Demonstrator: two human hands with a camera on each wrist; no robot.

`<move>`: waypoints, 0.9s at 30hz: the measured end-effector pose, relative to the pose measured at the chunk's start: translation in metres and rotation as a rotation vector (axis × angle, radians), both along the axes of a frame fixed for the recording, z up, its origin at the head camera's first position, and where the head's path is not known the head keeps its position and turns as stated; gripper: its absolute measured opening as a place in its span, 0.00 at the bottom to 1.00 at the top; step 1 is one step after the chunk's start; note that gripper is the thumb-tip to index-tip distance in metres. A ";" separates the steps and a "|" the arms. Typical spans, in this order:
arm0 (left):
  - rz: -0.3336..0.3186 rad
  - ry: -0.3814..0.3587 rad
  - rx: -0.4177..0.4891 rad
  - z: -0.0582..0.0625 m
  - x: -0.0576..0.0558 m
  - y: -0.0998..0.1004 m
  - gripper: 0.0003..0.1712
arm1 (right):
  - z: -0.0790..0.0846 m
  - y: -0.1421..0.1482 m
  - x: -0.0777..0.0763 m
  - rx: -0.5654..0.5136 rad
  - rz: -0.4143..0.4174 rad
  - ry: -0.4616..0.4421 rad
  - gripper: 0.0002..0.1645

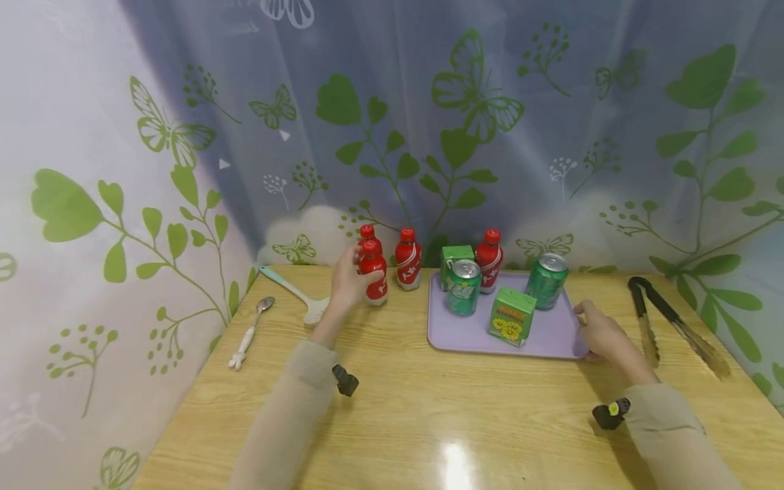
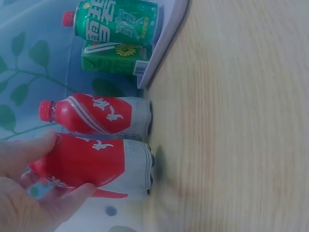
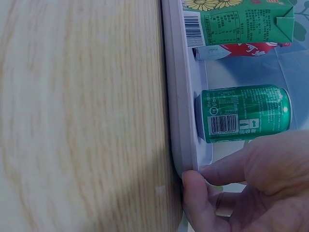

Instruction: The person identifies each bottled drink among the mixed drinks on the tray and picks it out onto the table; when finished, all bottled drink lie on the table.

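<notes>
My left hand holds a red-labelled drink bottle, its thumb and fingers round the upper part. The bottle is upright; whether its base touches the table I cannot tell. Partly hidden behind it is another red bottle, and a third red bottle stands just to the right. At the right end of the lilac tray, my right hand pinches the rim between thumb and fingers. Upright on the tray are a red bottle, green cans and green drink cartons.
Left of the bottles lie a spoon with a white handle and a white-headed turner with a mint handle. Black-handled tongs lie right of the tray. A patterned curtain hangs behind the wooden table.
</notes>
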State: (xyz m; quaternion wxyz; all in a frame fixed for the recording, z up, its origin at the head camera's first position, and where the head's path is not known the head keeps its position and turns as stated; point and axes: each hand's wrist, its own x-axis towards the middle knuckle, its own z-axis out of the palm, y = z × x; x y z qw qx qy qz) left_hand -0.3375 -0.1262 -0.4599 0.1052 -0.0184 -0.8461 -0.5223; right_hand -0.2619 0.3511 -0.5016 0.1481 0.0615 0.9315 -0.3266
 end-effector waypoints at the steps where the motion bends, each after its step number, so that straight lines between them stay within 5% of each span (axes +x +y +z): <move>1: -0.002 -0.001 -0.004 -0.001 0.000 0.000 0.33 | -0.001 0.000 0.000 0.001 0.001 0.001 0.31; 27: -0.013 -0.109 0.007 -0.003 -0.001 0.001 0.39 | 0.001 0.000 0.002 0.024 0.022 0.019 0.28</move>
